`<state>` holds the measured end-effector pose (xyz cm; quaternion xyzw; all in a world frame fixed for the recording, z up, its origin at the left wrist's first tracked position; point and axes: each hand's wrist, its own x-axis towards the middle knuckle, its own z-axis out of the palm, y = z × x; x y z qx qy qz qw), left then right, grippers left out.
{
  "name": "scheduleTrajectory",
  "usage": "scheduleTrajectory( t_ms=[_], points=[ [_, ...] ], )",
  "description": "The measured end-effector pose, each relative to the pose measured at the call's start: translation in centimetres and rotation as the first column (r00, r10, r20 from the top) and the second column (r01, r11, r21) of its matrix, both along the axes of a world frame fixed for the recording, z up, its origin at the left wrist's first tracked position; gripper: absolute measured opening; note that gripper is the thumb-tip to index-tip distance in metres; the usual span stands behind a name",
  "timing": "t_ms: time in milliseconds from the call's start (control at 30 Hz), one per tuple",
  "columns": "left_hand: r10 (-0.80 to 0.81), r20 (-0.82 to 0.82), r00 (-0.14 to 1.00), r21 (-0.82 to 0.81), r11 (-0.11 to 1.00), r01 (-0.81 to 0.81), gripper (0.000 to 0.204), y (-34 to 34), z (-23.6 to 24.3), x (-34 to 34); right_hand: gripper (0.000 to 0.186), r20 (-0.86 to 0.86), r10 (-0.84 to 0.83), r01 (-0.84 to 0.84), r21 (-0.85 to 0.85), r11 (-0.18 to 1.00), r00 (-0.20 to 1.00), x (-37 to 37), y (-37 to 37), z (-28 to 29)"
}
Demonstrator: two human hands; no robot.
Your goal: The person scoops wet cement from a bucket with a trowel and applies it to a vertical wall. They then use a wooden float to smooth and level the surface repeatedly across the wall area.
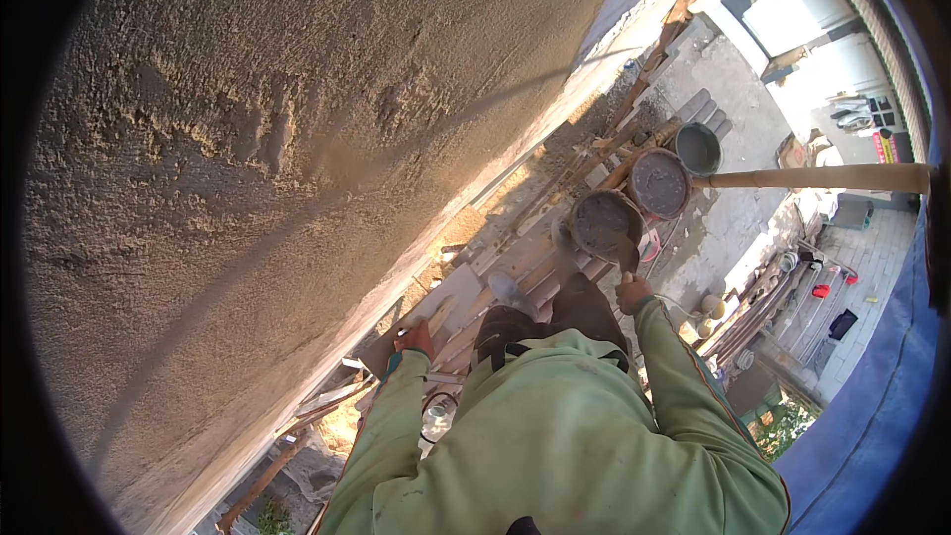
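My right hand [632, 292] is closed round the handle of a trowel [628, 256]. The trowel's dark blade reaches over the near rim of a bucket [606, 225] of grey mortar. Low on the left, beside the wall, my left hand [415, 338] grips a flat grey board [451, 299]; its fingers are partly hidden. Wet, rough mortar covers much of the big wall [327, 129] on my left, with ridges and uneven patches.
Two more buckets stand beyond the first: a reddish one [660, 183] and a dark one [697, 149]. A wooden pole [812, 178] crosses at right. Planks [540, 282] lie under my feet, high above a paved yard [733, 89]. Blue sheeting [872, 386] hangs at far right.
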<state>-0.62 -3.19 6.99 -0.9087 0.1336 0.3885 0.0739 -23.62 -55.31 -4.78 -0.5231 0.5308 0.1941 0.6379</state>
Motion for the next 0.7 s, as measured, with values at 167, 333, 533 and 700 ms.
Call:
scheduleTrajectory(
  t_ms=[167,333,533,700],
  points=[
    [0.039,0.075,0.996,0.033,0.999,-0.041,0.043,3.1,-1.0,-1.7,0.049,-0.312,-0.276,0.266,-0.074,0.961,0.909,0.4,0.5,3.2],
    [0.051,0.031,0.998,-0.217,0.975,-0.043,0.076,-4.2,2.1,1.9,0.04,-0.067,0.826,-0.746,-0.476,0.466,0.559,9.5,6.4,10.6],
    [0.004,0.171,0.985,-0.322,0.945,0.052,0.091,-21.1,13.7,4.1,0.044,0.282,-0.067,0.055,0.05,0.997,0.957,22.3,13.7,17.5],
    [-0.092,0.474,0.875,-0.638,0.649,0.414,0.08,-25.8,16.7,5.4,0.031,0.691,-0.633,0.649,0.308,0.696,0.35,31.1,10.2,23.3]
  ],
)
